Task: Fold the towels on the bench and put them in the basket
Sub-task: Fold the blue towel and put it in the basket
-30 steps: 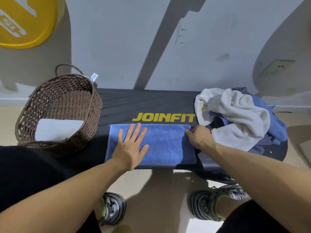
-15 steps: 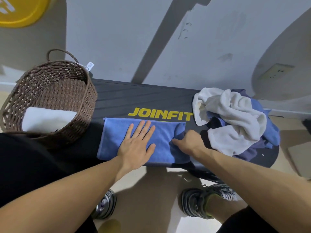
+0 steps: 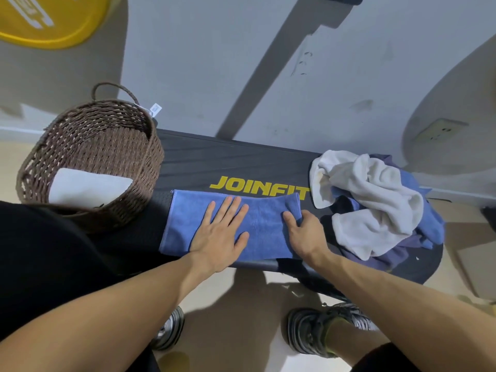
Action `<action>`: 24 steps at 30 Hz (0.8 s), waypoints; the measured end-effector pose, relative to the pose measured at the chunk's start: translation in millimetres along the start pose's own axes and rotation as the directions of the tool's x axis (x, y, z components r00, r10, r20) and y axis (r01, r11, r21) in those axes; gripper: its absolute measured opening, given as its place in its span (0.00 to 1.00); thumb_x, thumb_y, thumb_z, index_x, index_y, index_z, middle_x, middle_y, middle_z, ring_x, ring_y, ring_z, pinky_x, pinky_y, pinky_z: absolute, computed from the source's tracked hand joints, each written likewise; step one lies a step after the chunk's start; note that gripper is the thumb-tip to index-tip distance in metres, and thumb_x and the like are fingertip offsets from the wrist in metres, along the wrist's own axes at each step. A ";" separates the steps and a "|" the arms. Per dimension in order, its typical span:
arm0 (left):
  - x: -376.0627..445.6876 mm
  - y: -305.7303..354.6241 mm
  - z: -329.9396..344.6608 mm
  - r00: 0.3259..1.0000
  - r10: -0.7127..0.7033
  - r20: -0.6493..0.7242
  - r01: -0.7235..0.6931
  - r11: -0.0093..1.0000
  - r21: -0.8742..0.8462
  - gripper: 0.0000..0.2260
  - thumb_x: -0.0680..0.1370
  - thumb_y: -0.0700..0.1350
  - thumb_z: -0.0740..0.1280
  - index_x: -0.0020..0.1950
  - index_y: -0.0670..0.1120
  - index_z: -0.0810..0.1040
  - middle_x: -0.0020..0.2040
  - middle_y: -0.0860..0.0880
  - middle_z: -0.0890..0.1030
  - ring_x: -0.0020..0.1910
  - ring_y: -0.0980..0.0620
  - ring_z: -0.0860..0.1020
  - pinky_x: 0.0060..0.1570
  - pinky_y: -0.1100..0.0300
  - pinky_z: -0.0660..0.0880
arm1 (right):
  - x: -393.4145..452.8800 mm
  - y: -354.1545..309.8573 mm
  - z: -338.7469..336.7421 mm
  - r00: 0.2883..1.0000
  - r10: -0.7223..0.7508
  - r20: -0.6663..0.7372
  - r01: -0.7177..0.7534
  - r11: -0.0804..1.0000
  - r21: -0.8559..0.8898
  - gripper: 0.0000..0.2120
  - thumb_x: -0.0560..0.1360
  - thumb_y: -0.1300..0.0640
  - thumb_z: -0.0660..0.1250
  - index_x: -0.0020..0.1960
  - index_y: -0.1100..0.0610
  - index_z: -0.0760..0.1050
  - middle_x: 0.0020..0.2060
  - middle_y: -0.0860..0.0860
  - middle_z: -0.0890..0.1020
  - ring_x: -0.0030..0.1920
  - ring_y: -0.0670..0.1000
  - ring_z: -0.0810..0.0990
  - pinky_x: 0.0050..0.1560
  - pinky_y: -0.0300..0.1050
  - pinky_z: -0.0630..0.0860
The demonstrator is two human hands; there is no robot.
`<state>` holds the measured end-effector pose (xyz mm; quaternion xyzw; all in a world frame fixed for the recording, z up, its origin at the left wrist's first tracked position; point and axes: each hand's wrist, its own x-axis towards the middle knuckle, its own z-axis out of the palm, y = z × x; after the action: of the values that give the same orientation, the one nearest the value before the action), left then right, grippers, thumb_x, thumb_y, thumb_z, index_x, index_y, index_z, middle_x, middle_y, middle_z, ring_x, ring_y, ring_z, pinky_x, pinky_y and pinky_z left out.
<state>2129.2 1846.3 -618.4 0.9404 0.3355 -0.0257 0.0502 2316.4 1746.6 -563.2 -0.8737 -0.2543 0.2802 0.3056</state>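
A blue towel (image 3: 188,216), folded into a long strip, lies along the front edge of the black bench (image 3: 214,159). My left hand (image 3: 220,234) presses flat on its middle, fingers spread. My right hand (image 3: 303,232) grips the towel's right end, which is lifted and curled over toward the left. A brown woven basket (image 3: 145,162) stands at the bench's left end with a folded white towel (image 3: 88,186) inside. A heap of unfolded white (image 3: 375,200) and blue towels lies at the bench's right end.
The bench stands against a grey wall (image 3: 214,63) and carries yellow JOINFIT lettering (image 3: 257,186). A yellow disc (image 3: 53,20) hangs on the wall at upper left. My two shoes (image 3: 311,331) stand on the tan floor below the bench.
My right hand has taken the towel's right end and drawn it leftward over the strip, shortening the towel. My left hand stays pressed on the middle. The view has shifted slightly.
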 end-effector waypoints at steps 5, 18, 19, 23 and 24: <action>-7.8 10.5 1.6 0.993 -0.118 0.003 0.118 0.993 -0.028 0.31 0.81 0.60 0.42 0.79 0.48 0.38 0.80 0.49 0.38 0.78 0.50 0.36 0.74 0.47 0.33 | 10.7 16.8 -23.3 0.997 0.038 -0.062 -0.049 0.982 -0.182 0.17 0.79 0.47 0.65 0.50 0.63 0.74 0.41 0.55 0.79 0.48 0.60 0.78 0.43 0.45 0.67; -9.4 28.1 -16.7 0.986 -0.123 0.109 0.138 0.981 -0.140 0.30 0.81 0.56 0.50 0.81 0.49 0.44 0.81 0.46 0.43 0.79 0.44 0.40 0.76 0.44 0.40 | 11.0 -0.1 -58.0 0.970 -0.221 -0.098 0.184 0.939 -0.291 0.12 0.79 0.51 0.66 0.47 0.60 0.72 0.37 0.52 0.76 0.42 0.58 0.76 0.40 0.47 0.64; -9.7 27.4 -25.9 0.993 -0.112 0.038 0.118 0.962 -0.247 0.29 0.80 0.52 0.56 0.80 0.47 0.53 0.80 0.46 0.53 0.79 0.43 0.49 0.76 0.47 0.47 | 8.2 -9.0 -56.6 0.963 -0.254 -0.094 0.217 0.931 -0.294 0.11 0.79 0.50 0.66 0.48 0.59 0.73 0.37 0.51 0.76 0.41 0.56 0.75 0.40 0.46 0.63; -6.6 34.8 -64.0 0.947 -0.321 -0.004 0.191 0.575 -0.796 0.03 0.78 0.45 0.63 0.51 0.48 0.75 0.49 0.52 0.77 0.44 0.49 0.77 0.49 0.52 0.74 | -10.4 -40.1 -40.2 0.935 -0.354 -0.038 0.334 0.910 -0.246 0.10 0.77 0.50 0.69 0.46 0.54 0.71 0.34 0.44 0.74 0.35 0.48 0.72 0.35 0.40 0.62; -2.4 39.9 -77.2 0.922 -0.344 0.178 0.291 0.312 -0.904 0.05 0.80 0.48 0.63 0.47 0.48 0.74 0.44 0.51 0.78 0.38 0.47 0.76 0.43 0.52 0.75 | -16.5 -46.2 -34.4 0.931 -0.365 -0.003 0.357 0.912 -0.203 0.09 0.77 0.51 0.69 0.46 0.53 0.71 0.35 0.42 0.75 0.35 0.46 0.73 0.35 0.37 0.64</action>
<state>2153.8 1822.7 -538.4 0.6682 0.4716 0.1773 0.5473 2314.2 1754.5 -503.9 -0.8435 -0.4317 0.1739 0.2683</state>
